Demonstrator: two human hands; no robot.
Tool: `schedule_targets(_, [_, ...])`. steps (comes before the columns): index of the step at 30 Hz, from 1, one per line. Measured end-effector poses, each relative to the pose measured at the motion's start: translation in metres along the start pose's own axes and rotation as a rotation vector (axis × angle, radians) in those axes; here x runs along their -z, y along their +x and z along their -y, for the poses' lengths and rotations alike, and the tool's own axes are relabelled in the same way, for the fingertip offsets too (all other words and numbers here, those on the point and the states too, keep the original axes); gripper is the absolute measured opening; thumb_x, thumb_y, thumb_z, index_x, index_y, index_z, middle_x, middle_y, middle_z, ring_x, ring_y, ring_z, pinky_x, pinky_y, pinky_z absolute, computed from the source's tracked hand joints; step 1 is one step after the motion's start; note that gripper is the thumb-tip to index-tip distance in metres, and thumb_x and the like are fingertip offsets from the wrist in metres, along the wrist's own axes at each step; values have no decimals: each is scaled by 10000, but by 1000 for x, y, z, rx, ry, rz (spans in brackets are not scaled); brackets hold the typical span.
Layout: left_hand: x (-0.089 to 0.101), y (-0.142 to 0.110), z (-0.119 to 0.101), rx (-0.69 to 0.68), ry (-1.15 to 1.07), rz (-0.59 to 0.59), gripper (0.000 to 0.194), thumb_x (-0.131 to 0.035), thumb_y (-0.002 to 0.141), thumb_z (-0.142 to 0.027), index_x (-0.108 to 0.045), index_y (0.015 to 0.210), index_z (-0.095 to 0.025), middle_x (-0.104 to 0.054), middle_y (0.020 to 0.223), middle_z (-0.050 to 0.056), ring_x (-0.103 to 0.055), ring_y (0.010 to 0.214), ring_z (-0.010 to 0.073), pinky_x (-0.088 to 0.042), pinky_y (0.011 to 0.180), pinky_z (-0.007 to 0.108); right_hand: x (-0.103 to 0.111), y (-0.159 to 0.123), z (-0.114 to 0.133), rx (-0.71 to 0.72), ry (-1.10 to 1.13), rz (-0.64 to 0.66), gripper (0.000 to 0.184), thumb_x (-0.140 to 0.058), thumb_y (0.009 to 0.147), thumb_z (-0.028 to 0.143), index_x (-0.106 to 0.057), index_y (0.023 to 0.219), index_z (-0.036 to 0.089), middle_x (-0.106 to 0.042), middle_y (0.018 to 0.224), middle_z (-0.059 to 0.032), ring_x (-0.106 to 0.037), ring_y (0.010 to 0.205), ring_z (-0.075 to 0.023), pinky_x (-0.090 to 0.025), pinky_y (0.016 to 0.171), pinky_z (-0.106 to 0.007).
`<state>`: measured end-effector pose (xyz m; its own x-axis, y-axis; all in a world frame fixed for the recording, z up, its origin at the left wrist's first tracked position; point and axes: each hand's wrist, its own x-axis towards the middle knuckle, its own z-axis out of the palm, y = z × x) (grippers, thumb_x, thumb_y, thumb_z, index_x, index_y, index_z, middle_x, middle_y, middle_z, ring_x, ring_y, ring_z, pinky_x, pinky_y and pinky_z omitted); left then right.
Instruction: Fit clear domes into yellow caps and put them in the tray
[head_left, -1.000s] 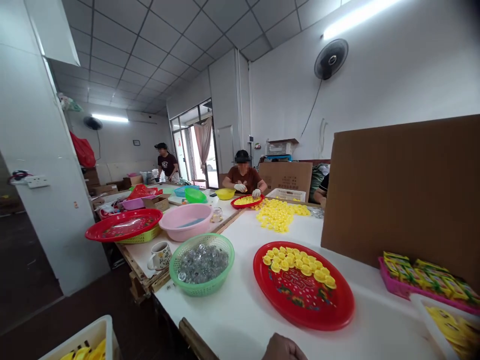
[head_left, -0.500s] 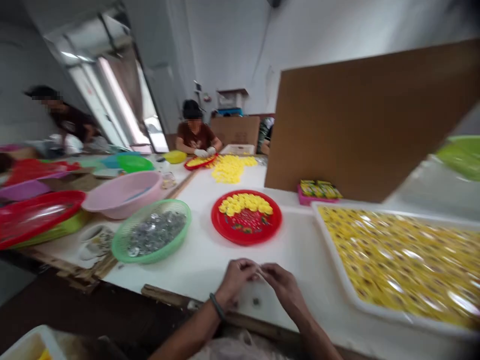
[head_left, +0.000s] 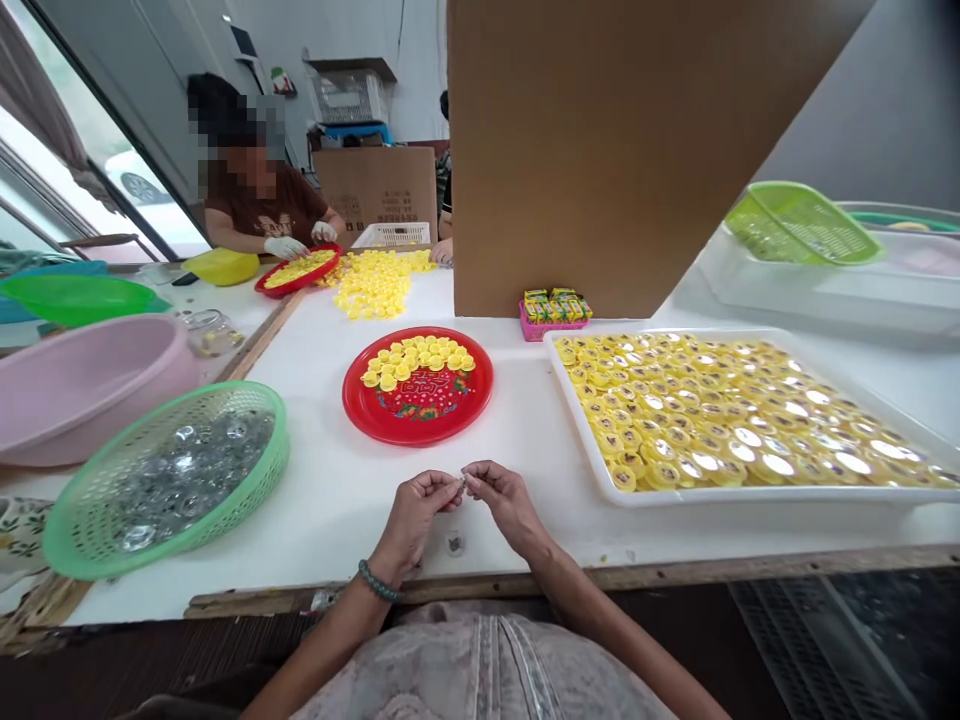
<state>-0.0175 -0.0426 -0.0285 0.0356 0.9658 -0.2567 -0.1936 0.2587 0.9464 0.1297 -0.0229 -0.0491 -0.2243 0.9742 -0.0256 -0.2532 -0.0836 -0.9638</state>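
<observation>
My left hand and my right hand meet above the white table, fingertips pinched together on a tiny piece too small to make out. Another small clear piece lies on the table just below them. Beyond the hands stands a red plate with several yellow caps along its far side. To the right sits a white tray packed with yellow caps. At the left a green basket holds clear plastic pieces.
A tall cardboard sheet stands behind the tray, with a small pink tray of yellow packets at its foot. A pink basin sits far left. A person in white gloves works at a second red plate beside a heap of yellow caps.
The view has swung down and right from the room to the table. Both hands have come into view and closed together on a tiny piece near the table's front edge.
</observation>
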Motion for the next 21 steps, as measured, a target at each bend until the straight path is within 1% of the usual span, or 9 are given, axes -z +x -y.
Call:
schedule_targets(4, [1, 3, 1, 83, -168, 30, 239, -741, 681, -312, -642, 795, -126, -645, 730, 31, -569, 657, 110, -439, 624, 206, 0, -2, 5, -57, 81, -2, 272, -675, 724, 347, -671, 935, 176, -632, 746, -8, -530, 656, -118, -435, 669, -270])
schedule_targets(8, [0, 5, 2, 112, -253, 28, 237, -756, 670, -289, -620, 798, -142, -647, 751, 22, -581, 656, 104, -446, 623, 198, -1, -2, 5, -52, 118, -70, 266, -727, 672, 331, -688, 896, 193, -653, 778, -10, -563, 699, -135, -457, 701, -291])
schedule_targets(12, [-2, 6, 3, 90, -280, 4, 257, -770, 658, -278, -601, 801, -149, -658, 763, 26, -599, 682, 112, -460, 654, 205, 0, -1, 3, -12, 40, -107, 217, -724, 682, 351, -691, 814, 181, -665, 778, -23, -587, 731, -156, -469, 738, -310])
schedule_targets(17, [-2, 10, 4, 65, -281, -15, 222, -752, 679, -253, -617, 820, -149, -648, 732, 10, -583, 652, 97, -447, 631, 192, -1, -1, 1, -20, -20, -81, 208, -686, 727, 374, -656, 750, 169, -646, 703, -14, -577, 687, -151, -464, 702, -296])
schedule_targets(21, [1, 14, 1, 39, -235, -9, 215, -743, 683, -238, -642, 846, -141, -645, 752, 11, -555, 632, 85, -434, 625, 192, 0, -1, -1, 1, -104, -95, 203, -683, 739, 361, -639, 746, 163, -620, 704, -8, -545, 682, -136, -439, 677, -271])
